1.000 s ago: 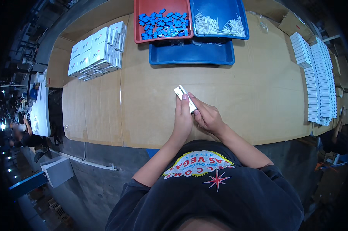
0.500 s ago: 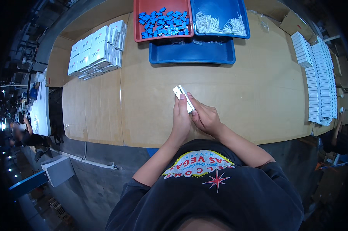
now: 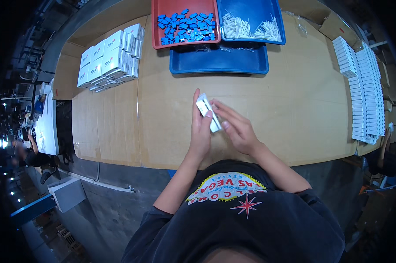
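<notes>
Box (image 3: pixel 213 119), slim and white, crisp-edged, held near side of the front blue tray (image 3: pixel 218 65), below that tray's middle in my remote head view; long axis tilted, upper end leaning left. I note a short dark line near the upper end; finer detail is too small for me to make out. Left hand (image 3: pixel 200 131) grasps the box, thumb across the visible face, fingers behind its left side. Right hand (image 3: pixel 238 130) is loose at the box's right, fingers extended and parted from the thumb; I cannot tell whether its fingertips touch. Beyond the front blue tray: red tray (image 3: pixel 163 9) of blue pieces (image 3: pixel 187 27) to the left, second blue tray (image 3: pixel 250 8) of slender white pieces (image 3: pixel 236 28) to the right. Left of it I log stacked white boxes (image 3: pixel 106 59); far right, rows of white boxes (image 3: pixel 366 92).
</notes>
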A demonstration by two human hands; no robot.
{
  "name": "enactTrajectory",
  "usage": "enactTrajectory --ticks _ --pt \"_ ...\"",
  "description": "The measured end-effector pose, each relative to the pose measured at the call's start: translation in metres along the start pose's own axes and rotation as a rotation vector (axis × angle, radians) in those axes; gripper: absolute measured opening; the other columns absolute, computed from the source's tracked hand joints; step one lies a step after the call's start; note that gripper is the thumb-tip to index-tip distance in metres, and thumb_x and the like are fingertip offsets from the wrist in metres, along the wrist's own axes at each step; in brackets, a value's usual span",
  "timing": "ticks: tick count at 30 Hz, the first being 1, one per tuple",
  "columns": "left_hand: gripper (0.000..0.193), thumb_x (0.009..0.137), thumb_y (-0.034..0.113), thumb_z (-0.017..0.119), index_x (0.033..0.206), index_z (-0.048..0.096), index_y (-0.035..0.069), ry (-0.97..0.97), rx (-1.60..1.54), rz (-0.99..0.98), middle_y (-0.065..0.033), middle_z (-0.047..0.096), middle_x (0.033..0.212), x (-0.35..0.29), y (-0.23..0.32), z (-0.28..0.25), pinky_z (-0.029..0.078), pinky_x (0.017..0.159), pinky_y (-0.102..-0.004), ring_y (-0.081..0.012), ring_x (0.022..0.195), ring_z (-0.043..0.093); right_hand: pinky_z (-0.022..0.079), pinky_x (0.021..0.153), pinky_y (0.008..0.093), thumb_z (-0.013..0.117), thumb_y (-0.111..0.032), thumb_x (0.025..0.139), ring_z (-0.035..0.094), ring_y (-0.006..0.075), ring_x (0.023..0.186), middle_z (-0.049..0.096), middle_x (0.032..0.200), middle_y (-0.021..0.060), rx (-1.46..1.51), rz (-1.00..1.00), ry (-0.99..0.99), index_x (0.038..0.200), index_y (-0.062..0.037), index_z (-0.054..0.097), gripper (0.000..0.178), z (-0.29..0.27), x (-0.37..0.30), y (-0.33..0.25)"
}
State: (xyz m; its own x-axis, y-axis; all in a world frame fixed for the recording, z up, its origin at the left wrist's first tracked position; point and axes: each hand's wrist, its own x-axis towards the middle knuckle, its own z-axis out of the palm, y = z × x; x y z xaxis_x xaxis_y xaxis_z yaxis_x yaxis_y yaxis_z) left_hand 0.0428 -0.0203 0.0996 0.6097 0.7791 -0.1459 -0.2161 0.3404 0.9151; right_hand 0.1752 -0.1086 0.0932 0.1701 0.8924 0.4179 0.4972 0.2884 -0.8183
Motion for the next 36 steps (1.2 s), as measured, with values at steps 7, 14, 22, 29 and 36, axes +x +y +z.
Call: enactTrajectory --ticks 7,14,22,29,36 --pt "0.108 0.083 0.008 0.073 0.167 0.007 0.006 -0.187 0.332 0.239 -0.0206 0.037 0.155 -0.005 -0.002 -0.002 0.029 0.125 -0.0443 -0.0328 0.146 0.042 0.053 0.097 0.0325 0.058 -0.027 0.11 0.065 0.0179 0.115 0.068 0.128 0.0129 0.746 0.805 0.06 0.144 -0.0001 0.055 0.044 -0.023 0.025 -0.03" --pt "0.103 0.098 0.057 0.065 0.168 0.008 0.008 -0.115 0.289 0.28 -0.0179 0.036 0.16 -0.005 0.003 0.005 0.031 0.123 -0.0443 -0.0298 0.147 0.04 0.047 0.111 0.0369 0.076 -0.02 0.097 0.058 0.0251 0.132 0.057 0.144 0.017 0.731 0.64 0.104 0.147 -0.0033 0.052 0.057 -0.01 0.008 -0.011" --pt "0.071 0.114 0.055 0.023 0.165 0.025 0.006 0.05 0.041 0.122 -0.0172 0.047 0.152 -0.006 0.005 0.02 0.034 0.12 -0.0401 -0.0271 0.143 0.045 0.043 0.117 0.0412 0.074 -0.012 0.096 0.053 0.0375 0.142 0.051 0.153 0.0268 0.206 0.265 0.12 0.145 0.0037 0.057 0.054 0.011 0.007 -0.036" --pt "0.08 0.111 0.059 0.032 0.164 0.022 0.0 -0.026 -0.023 0.229 -0.023 0.039 0.158 -0.011 0.014 0.026 0.026 0.124 -0.0408 -0.0296 0.149 0.037 0.052 0.107 0.0402 0.067 -0.012 0.101 0.054 0.0457 0.138 0.047 0.156 0.0325 0.058 0.102 0.178 0.148 0.0078 0.052 0.054 0.019 0.0 -0.041" --pt "0.088 0.108 0.065 0.037 0.163 0.022 -0.002 -0.037 -0.019 0.241 -0.0227 0.042 0.156 -0.015 0.013 0.026 0.028 0.124 -0.04 -0.0296 0.147 0.04 0.053 0.104 0.0416 0.062 -0.009 0.103 0.057 0.0481 0.135 0.048 0.152 0.0371 -0.028 0.0 0.163 0.146 0.0132 0.051 0.05 0.016 -0.004 -0.039"
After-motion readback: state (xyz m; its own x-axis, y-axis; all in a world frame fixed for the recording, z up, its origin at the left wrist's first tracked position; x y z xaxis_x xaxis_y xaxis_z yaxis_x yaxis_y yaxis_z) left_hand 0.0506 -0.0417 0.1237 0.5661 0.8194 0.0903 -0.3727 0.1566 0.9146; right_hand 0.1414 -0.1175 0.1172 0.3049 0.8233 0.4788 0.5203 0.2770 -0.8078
